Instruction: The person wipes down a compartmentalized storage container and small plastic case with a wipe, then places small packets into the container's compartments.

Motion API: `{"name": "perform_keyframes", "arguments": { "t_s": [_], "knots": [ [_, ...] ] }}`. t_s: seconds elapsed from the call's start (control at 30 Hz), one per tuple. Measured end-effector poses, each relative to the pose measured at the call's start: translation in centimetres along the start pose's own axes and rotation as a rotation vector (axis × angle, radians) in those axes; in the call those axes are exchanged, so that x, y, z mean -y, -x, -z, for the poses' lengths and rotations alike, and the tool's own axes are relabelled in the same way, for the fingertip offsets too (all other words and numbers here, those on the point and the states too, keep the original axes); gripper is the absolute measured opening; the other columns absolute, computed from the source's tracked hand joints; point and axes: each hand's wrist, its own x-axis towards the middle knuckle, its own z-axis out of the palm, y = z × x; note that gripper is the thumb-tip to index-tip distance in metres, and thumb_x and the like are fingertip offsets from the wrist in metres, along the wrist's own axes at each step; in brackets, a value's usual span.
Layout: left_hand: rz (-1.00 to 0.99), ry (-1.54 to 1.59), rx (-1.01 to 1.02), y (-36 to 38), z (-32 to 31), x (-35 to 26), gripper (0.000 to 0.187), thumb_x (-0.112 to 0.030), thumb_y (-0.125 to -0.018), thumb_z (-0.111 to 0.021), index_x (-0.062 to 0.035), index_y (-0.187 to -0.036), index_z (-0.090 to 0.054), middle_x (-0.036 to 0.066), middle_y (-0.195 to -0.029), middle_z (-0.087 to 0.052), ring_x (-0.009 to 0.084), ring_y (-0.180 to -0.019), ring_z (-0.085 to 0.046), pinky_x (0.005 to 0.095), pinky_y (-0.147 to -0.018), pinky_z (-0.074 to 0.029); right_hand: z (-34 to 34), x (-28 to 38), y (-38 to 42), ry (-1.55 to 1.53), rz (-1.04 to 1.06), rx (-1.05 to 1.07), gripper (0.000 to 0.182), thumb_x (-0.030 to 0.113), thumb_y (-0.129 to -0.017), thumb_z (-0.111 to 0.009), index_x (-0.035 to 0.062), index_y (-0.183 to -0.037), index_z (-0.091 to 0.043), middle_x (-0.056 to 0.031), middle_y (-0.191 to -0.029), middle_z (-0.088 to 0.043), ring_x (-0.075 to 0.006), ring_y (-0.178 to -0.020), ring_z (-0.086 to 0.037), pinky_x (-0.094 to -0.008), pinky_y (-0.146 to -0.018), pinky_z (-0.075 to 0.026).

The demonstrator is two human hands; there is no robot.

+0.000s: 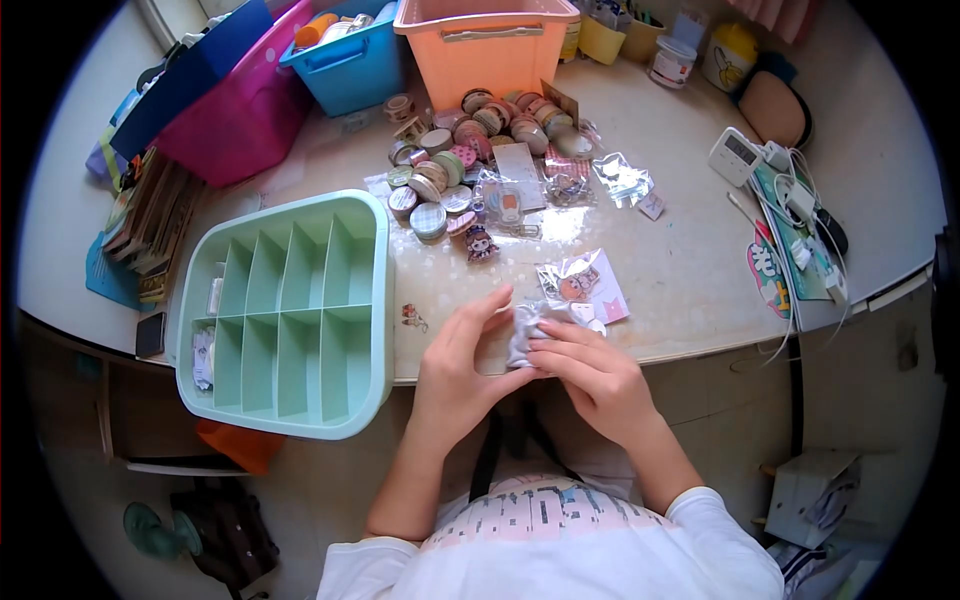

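At the table's front edge lies a small, crumpled white bundle (525, 330), which looks like soft cloth or a pouch. My right hand (592, 372) lies over its right side with the fingers bent onto it. On the other side, my left hand (460, 355) has its fingers apart, and its thumb reaches to the bundle's lower edge. Just behind the bundle is a clear packet (580, 275) with a pink-and-white card. A pale green divided box (385, 300) stands left of my hands, with small white items in its leftmost compartments.
Several washi tape rolls (430, 220) and clear packets (625, 180) pile up mid-table. Behind them stand an orange bin (490, 60), a blue basket (350, 75) and a magenta bin (230, 110). A white timer (735, 155) and cables (800, 205) lie at the right.
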Motion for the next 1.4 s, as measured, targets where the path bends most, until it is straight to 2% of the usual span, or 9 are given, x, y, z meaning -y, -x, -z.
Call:
{"name": "perform_keyframes", "arguments": {
  "t_s": [0.17, 0.3, 0.43, 0.57, 0.9, 1.0, 1.27, 1.37, 1.4],
  "knots": [
    [-0.034, -0.047, -0.010, -0.1, 0.0, -0.3, 0.082, -0.010, -0.068, -0.098, -0.0017, -0.141, -0.062, 0.015, -0.131, -0.070, 0.0265, -0.117, -0.073, 0.0376, -0.100, -0.059, -0.4, -1.5, -0.7, 0.132, -0.123, -0.136, 0.031, -0.004, -0.088, -0.071, 0.0049, -0.118, -0.075, -0.0146, -0.125, -0.074, -0.0348, -0.129, -0.066, -0.0461, -0.105, -0.055],
    [0.002, -0.100, 0.013, -0.2, 0.2, -0.5, 0.082, -0.010, -0.067, -0.098, -0.0012, -0.140, -0.062, 0.015, -0.131, -0.070, 0.0265, -0.116, -0.073, 0.0370, -0.100, -0.059, -1.5, -0.5, -2.7, 0.101, 0.023, -0.053, 0.033, -0.004, -0.087, -0.072, 0.0039, -0.119, -0.075, -0.0140, -0.124, -0.074, -0.0374, -0.128, -0.065, -0.0466, -0.105, -0.055],
    [-0.009, -0.043, -0.005, -0.2, 0.1, -0.3, 0.082, -0.010, -0.067, -0.098, -0.0017, -0.140, -0.063, 0.014, -0.131, -0.069, 0.0258, -0.113, -0.074, 0.0367, -0.098, -0.059, 0.7, -1.1, 0.0, -0.022, 0.067, 0.044, 0.033, -0.006, -0.085, -0.071, 0.0038, -0.116, -0.076, -0.0126, -0.122, -0.075, -0.0332, -0.126, -0.068, -0.0451, -0.104, -0.057],
    [-0.015, -0.064, 0.005, -0.3, 0.1, -0.5, 0.078, -0.009, -0.067, -0.098, -0.0028, -0.138, -0.065, 0.014, -0.131, -0.069, 0.0250, -0.112, -0.074, 0.0368, -0.097, -0.060, 3.2, -1.9, 2.5, 0.091, -0.035, -0.034, 0.031, -0.010, -0.082, -0.071, 0.0045, -0.108, -0.078, -0.0106, -0.121, -0.076, -0.0307, -0.123, -0.070, -0.0433, -0.103, -0.058],
    [-0.043, -0.283, 0.051, -0.8, -0.8, -1.0, 0.074, -0.019, -0.073, -0.095, -0.0032, -0.138, -0.064, 0.014, -0.127, -0.070, 0.0280, -0.109, -0.069, 0.0400, -0.097, -0.055, 1.1, -1.1, 0.1, 0.205, -0.136, -0.233, 0.019, 0.005, -0.091, -0.077, 0.0041, -0.110, -0.076, -0.0117, -0.114, -0.076, -0.0342, -0.118, -0.070, -0.0439, -0.097, -0.058],
    [-0.084, -0.280, 0.047, -1.0, -0.8, -0.7, 0.074, -0.018, -0.073, -0.094, -0.0033, -0.140, -0.064, 0.014, -0.124, -0.070, 0.0291, -0.107, -0.068, 0.0402, -0.096, -0.055, 2.0, -0.8, 1.6, 0.116, -0.089, -0.098, 0.016, -0.002, -0.087, -0.076, 0.0039, -0.102, -0.075, -0.0123, -0.104, -0.074, -0.0324, -0.113, -0.072, -0.0438, -0.093, -0.058],
    [-0.119, -0.342, -0.012, -0.8, -1.0, -0.8, 0.073, -0.013, -0.074, -0.093, -0.0091, -0.141, -0.065, 0.013, -0.116, -0.068, 0.0272, -0.102, -0.067, 0.0392, -0.093, -0.054, 0.3, -1.2, -0.7, 0.150, -0.094, -0.246, 0.019, -0.005, -0.083, -0.076, 0.0038, -0.100, -0.074, -0.0123, -0.099, -0.067, -0.0310, -0.103, -0.067, -0.0422, -0.085, -0.057],
    [-0.053, -0.257, -0.019, -0.7, -1.0, -0.8, 0.073, -0.008, -0.074, -0.092, -0.0088, -0.142, -0.064, 0.011, -0.116, -0.068, 0.0255, -0.096, -0.068, 0.0373, -0.089, -0.055, 0.4, -1.2, 0.7, 0.067, -0.058, -0.183, 0.019, -0.006, -0.084, -0.075, 0.0038, -0.100, -0.074, -0.0119, -0.096, -0.067, -0.0314, -0.100, -0.066, -0.0418, -0.085, -0.057],
    [-0.055, -0.255, -0.023, -0.5, -1.2, -0.7, 0.073, -0.008, -0.074, -0.092, -0.0088, -0.142, -0.064, 0.011, -0.116, -0.068, 0.0255, -0.096, -0.068, 0.0373, -0.089, -0.055, 0.8, -1.3, 0.9, 0.039, -0.056, -0.186, 0.017, -0.005, -0.087, -0.075, 0.0037, -0.101, -0.074, -0.0111, -0.097, -0.067, -0.0281, -0.093, -0.066, -0.0360, -0.080, -0.056]
  ]
}}
